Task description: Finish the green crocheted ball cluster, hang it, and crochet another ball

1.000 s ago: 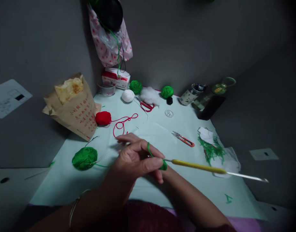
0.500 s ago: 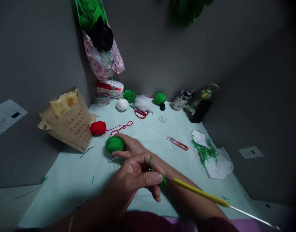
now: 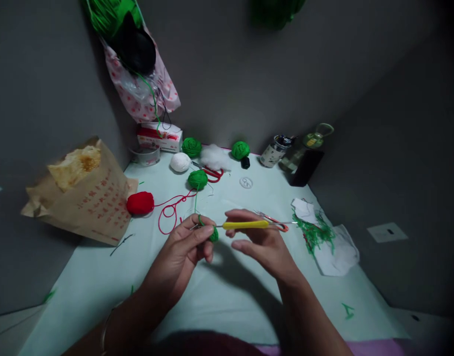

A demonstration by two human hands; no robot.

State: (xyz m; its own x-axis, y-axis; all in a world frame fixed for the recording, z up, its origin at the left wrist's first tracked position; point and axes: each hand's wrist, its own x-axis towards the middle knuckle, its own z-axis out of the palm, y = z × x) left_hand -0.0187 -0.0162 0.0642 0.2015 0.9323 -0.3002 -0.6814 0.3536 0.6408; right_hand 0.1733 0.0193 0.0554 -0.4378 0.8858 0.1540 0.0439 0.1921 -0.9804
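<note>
My left hand (image 3: 185, 252) pinches a small green crochet piece (image 3: 214, 234) between thumb and fingers. A crochet hook (image 3: 246, 225) with a yellow handle runs through or beside that piece, its tip partly hidden by my fingers. My right hand (image 3: 262, 242) is close to the handle, thumb and fingers apart, not closed around it; whether the fingers touch the handle, I cannot tell. Farther back lies a green yarn ball (image 3: 197, 180), and its strand leads down toward my left hand.
A red yarn ball (image 3: 140, 203) lies beside a paper bag (image 3: 97, 202) of flatbread at left. Behind are a white yarn ball (image 3: 180, 162), red scissors (image 3: 214, 175) and a bottle (image 3: 291, 162). Thread snips (image 3: 282, 227) lie partly behind my right hand; green scraps (image 3: 319, 230) at right.
My right hand has left the green yarn ball, which now sits farther back, and has come over beside the hook's handle. The hook is now nearly level. My left hand still pinches the green piece.
</note>
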